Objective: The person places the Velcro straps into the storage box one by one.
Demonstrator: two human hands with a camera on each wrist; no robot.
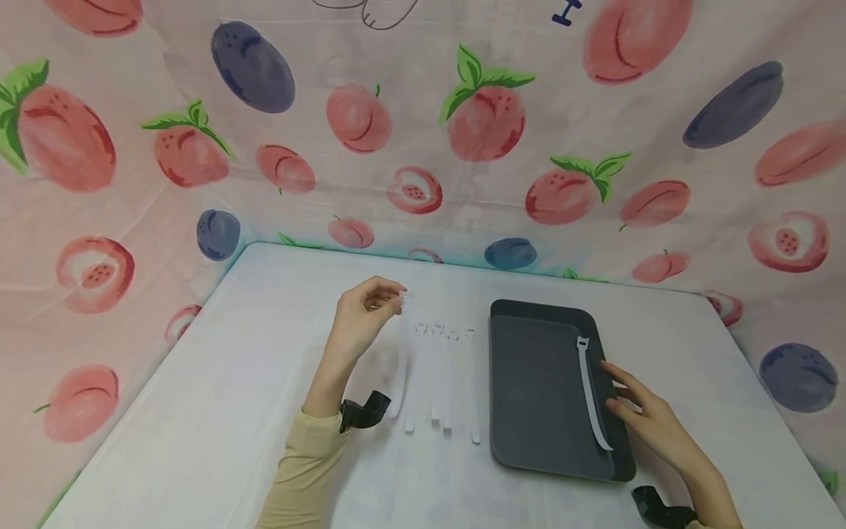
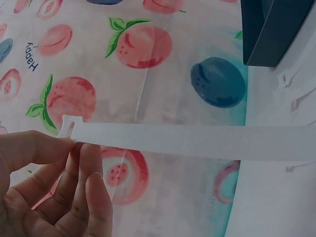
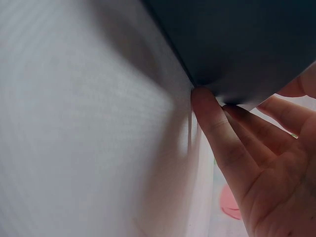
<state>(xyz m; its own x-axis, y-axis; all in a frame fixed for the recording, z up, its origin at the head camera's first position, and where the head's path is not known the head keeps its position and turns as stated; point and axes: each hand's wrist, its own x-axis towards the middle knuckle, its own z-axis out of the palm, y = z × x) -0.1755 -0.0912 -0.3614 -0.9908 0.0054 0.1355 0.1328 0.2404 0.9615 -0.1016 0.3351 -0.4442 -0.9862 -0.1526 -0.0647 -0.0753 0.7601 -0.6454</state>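
My left hand (image 1: 362,314) pinches the slotted head of a white cable strap (image 2: 197,141) between thumb and fingers. The strap hangs down lengthwise from the fingertips in the head view. Several more white cable straps (image 1: 474,389) lie side by side on the table, just right of it, heads pointing away. Further right is a dark grey rectangular tray (image 1: 534,397), with one white cable strap (image 1: 587,389) lying slightly bowed along its right side. At the tray's right edge, my right hand (image 1: 654,426) touches the outer wall with thumb and fingertips, fingers fairly straight.
A white-covered table (image 1: 218,411) carries everything. Behind and beside it hangs a pink cloth (image 1: 277,213) printed with fruit. Black wrist mounts (image 1: 365,410) sit on both forearms.
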